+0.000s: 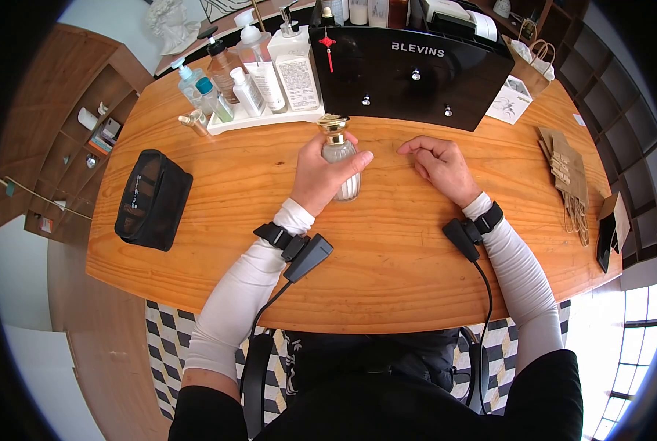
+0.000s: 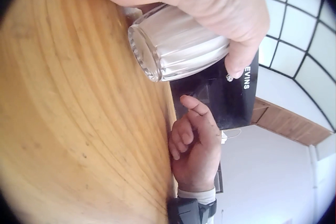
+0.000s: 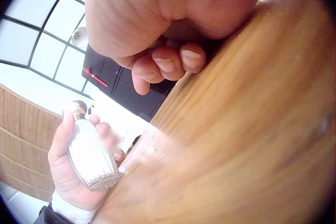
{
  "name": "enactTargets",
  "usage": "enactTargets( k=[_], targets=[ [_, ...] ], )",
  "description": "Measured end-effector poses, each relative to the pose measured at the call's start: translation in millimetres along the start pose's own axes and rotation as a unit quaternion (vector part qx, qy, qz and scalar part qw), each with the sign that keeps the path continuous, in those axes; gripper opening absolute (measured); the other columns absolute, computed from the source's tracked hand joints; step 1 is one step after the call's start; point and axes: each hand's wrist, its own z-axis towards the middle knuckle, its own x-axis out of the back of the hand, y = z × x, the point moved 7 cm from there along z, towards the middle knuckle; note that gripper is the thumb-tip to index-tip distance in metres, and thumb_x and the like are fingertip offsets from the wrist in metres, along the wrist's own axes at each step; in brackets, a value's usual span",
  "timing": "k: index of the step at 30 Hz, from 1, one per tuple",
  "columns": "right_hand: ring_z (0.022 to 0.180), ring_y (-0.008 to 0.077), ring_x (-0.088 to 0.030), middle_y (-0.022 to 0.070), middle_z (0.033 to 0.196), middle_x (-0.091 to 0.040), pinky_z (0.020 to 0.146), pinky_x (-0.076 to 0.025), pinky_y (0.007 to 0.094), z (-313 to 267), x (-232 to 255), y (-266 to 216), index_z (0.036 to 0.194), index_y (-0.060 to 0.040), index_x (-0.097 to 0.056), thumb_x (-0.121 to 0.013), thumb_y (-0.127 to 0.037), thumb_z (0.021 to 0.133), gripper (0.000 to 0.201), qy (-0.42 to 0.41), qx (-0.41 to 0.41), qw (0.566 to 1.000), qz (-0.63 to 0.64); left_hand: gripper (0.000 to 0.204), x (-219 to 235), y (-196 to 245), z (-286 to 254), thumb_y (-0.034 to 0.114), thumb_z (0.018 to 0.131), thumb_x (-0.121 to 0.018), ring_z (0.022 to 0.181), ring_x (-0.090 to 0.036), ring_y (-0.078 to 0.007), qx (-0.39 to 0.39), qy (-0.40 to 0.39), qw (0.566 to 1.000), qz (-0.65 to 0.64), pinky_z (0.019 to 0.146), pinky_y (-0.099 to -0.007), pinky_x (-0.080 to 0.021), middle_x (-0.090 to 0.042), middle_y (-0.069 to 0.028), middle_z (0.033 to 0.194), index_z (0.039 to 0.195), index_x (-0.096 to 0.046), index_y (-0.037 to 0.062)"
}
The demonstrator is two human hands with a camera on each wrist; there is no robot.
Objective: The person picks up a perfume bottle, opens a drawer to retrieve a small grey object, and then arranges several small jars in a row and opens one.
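Observation:
My left hand (image 1: 318,178) grips a ribbed glass bottle (image 1: 349,188) with white contents and a shiny gold cap (image 1: 333,125). Thumb and fingers wrap round its body, and the thumb lies across the front. In the left wrist view the glass base (image 2: 144,56) points towards the wooden tabletop. From the right wrist the same bottle (image 3: 90,153) appears tilted, close over the wood. To the right of it, my right hand (image 1: 444,167) rests at the table with loosely curled fingers (image 3: 167,62), holding nothing.
Behind the hands stands a black box (image 1: 409,81) marked BLEVINS. A white tray (image 1: 269,120) of pump bottles and tubes is at the back left. A black mesh pouch (image 1: 154,200) lies on the left, brown paper bags (image 1: 567,169) on the right beside a small white box (image 1: 509,100).

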Motion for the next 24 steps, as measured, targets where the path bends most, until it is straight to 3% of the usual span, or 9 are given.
enactTargets(
  k=[24],
  targets=[
    [0.056, 0.0054, -0.045, -0.0016, 0.061, -0.052, 0.053, -0.040, 0.0254, 0.2, 0.1, -0.9, 0.107, -0.0004, -0.073, -0.051, -0.008, 0.096, 0.026, 0.003, 0.003, 1.000, -0.010, 0.026, -5.9, 15.3, -4.9, 0.014, 0.088, -0.079, 0.080, -0.065, -0.0104, -0.026, -0.011, 1.000, 0.011, 0.071, -0.0268, -0.053, -0.067, -0.0028, 0.091, 0.106, -0.063, 0.0036]
  ],
)
